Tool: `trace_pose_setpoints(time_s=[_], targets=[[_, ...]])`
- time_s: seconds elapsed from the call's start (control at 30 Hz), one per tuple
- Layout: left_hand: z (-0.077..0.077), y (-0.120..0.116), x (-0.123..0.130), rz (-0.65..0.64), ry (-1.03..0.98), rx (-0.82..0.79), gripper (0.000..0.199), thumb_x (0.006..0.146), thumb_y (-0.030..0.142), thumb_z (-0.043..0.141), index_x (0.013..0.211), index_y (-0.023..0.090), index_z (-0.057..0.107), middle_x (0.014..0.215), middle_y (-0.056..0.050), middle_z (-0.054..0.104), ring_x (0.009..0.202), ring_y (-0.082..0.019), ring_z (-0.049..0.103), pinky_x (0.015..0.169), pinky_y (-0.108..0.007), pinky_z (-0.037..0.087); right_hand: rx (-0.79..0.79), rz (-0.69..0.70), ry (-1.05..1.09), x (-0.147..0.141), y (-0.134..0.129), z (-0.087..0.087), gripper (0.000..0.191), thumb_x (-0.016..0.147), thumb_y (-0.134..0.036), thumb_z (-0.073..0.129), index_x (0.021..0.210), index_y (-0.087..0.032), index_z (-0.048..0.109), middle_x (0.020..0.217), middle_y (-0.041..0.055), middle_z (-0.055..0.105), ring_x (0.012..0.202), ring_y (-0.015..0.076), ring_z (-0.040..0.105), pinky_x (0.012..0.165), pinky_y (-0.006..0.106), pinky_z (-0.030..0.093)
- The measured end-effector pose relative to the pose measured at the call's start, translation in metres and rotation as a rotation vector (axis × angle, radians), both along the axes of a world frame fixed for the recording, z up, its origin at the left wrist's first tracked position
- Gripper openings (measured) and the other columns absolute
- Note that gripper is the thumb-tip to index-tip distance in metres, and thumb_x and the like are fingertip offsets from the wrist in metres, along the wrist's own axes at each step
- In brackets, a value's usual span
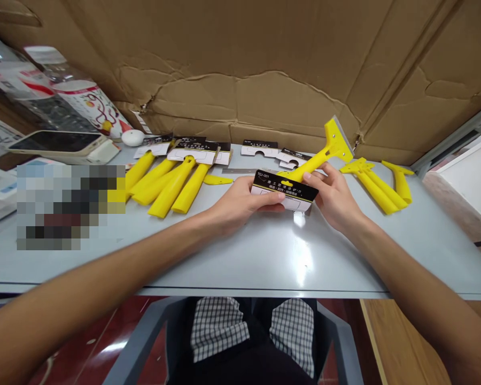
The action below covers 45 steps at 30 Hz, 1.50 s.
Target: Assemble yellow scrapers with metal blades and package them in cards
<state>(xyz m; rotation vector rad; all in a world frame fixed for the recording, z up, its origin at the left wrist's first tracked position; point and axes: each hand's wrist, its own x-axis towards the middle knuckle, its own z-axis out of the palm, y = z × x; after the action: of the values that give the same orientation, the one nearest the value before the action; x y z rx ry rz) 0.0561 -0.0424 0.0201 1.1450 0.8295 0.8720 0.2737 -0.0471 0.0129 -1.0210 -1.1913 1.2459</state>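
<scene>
My left hand (pixel 240 202) pinches a black-and-white header card (pixel 288 184) marked TGJ-001, its thumb across the front. My right hand (pixel 339 199) is closed on a yellow scraper (pixel 332 143), whose wide metal blade points up to the right. The end of the scraper's handle meets the card's upper edge; how far it goes through is hidden. Left of my hands lie several yellow scraper handles (pixel 166 188) with cards on their ends. Two loose cards (pixel 260 148) lie behind my hands. More yellow scrapers (pixel 379 187) without cards rest on the right.
A large cardboard sheet (pixel 240 48) stands along the back of the grey table (pixel 232 262). At the left are plastic bottles (pixel 80 96), a phone (pixel 60 145) on a box and some papers. A thin metal strip (pixel 236 171) lies behind my left hand. A pixelated patch hides part of the left side.
</scene>
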Motion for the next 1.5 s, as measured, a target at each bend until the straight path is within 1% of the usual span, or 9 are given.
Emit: trace_pose_setpoints(time_s=[0.17,0.4,0.57,0.73,0.83,0.97,1.2,1.33,1.5], targets=[[-0.001,-0.001,0.002,0.023,-0.049,-0.019,0.035,0.075,0.027,0.1,0.101,0.015,0.08,0.106,-0.008,0.085,0.093,-0.022,0.08,0.097,-0.045,0.068,-0.016,-0.018,-0.042,0.0,0.0,0.0,0.044,0.081,-0.048,0.09,0.111,-0.029,0.063,0.107,0.0025,0.08,0.099,0.0281,0.077,0.079,0.043,0.063],[-0.003,-0.001,0.002,0.014,-0.083,-0.019,0.04,0.076,0.03,0.1,0.107,0.015,0.081,0.116,-0.012,0.085,0.098,-0.024,0.079,0.099,-0.046,0.067,0.04,-0.131,-0.075,0.003,0.005,0.005,0.044,0.073,-0.039,0.088,0.104,-0.027,0.059,0.096,-0.0009,0.074,0.099,0.025,0.072,0.087,0.042,0.058],[0.002,-0.003,0.001,0.014,0.019,0.008,0.028,0.079,0.026,0.097,0.099,0.015,0.082,0.106,-0.009,0.085,0.091,-0.022,0.078,0.094,-0.044,0.067,0.049,-0.053,-0.071,0.005,0.006,0.002,0.034,0.077,-0.035,0.084,0.101,-0.026,0.062,0.093,-0.0006,0.074,0.097,0.0252,0.073,0.09,0.044,0.059],[0.009,-0.004,0.0,0.011,0.13,0.011,0.011,0.084,0.017,0.089,0.091,0.016,0.08,0.091,-0.006,0.084,0.083,-0.021,0.077,0.088,-0.04,0.067,0.045,-0.037,-0.099,0.006,0.006,0.0,0.035,0.081,-0.042,0.087,0.105,-0.026,0.067,0.101,0.002,0.077,0.105,0.0282,0.073,0.092,0.045,0.061],[0.008,-0.002,-0.001,0.004,0.143,0.028,0.013,0.082,0.019,0.089,0.09,0.016,0.079,0.088,-0.005,0.083,0.08,-0.02,0.077,0.084,-0.037,0.067,0.027,-0.092,-0.033,0.007,0.006,0.004,0.04,0.083,-0.056,0.087,0.104,-0.025,0.072,0.112,0.0057,0.076,0.115,0.0285,0.071,0.088,0.042,0.061],[0.005,0.0,-0.003,-0.008,0.106,0.026,0.022,0.078,0.023,0.093,0.094,0.015,0.08,0.093,-0.006,0.084,0.079,-0.019,0.077,0.081,-0.035,0.066,0.032,-0.155,0.067,0.008,0.007,0.007,0.046,0.076,-0.058,0.094,0.102,-0.026,0.073,0.112,0.0039,0.074,0.107,0.0252,0.072,0.074,0.035,0.06],[0.011,-0.005,-0.001,-0.038,0.225,0.027,0.01,0.082,0.022,0.086,0.085,0.016,0.079,0.086,-0.006,0.083,0.078,-0.019,0.074,0.08,-0.035,0.063,-0.03,-0.036,0.012,0.009,0.009,0.003,0.048,0.075,-0.062,0.097,0.094,-0.024,0.074,0.098,0.0036,0.075,0.097,0.023,0.074,0.068,0.031,0.057],[0.013,-0.006,-0.001,-0.029,0.269,0.055,0.014,0.08,0.024,0.087,0.09,0.016,0.079,0.092,-0.007,0.084,0.084,-0.022,0.076,0.084,-0.037,0.063,-0.006,0.005,-0.022,0.012,0.008,0.007,0.047,0.078,-0.063,0.094,0.096,-0.024,0.073,0.097,0.0034,0.076,0.096,0.0224,0.075,0.072,0.032,0.059],[0.013,-0.005,-0.004,-0.076,0.265,0.118,0.021,0.08,0.028,0.089,0.097,0.017,0.081,0.102,-0.009,0.085,0.095,-0.027,0.078,0.093,-0.043,0.064,-0.006,0.024,-0.045,0.014,0.008,0.013,0.049,0.078,-0.065,0.092,0.095,-0.025,0.07,0.094,0.0033,0.075,0.097,0.025,0.076,0.084,0.039,0.064]])
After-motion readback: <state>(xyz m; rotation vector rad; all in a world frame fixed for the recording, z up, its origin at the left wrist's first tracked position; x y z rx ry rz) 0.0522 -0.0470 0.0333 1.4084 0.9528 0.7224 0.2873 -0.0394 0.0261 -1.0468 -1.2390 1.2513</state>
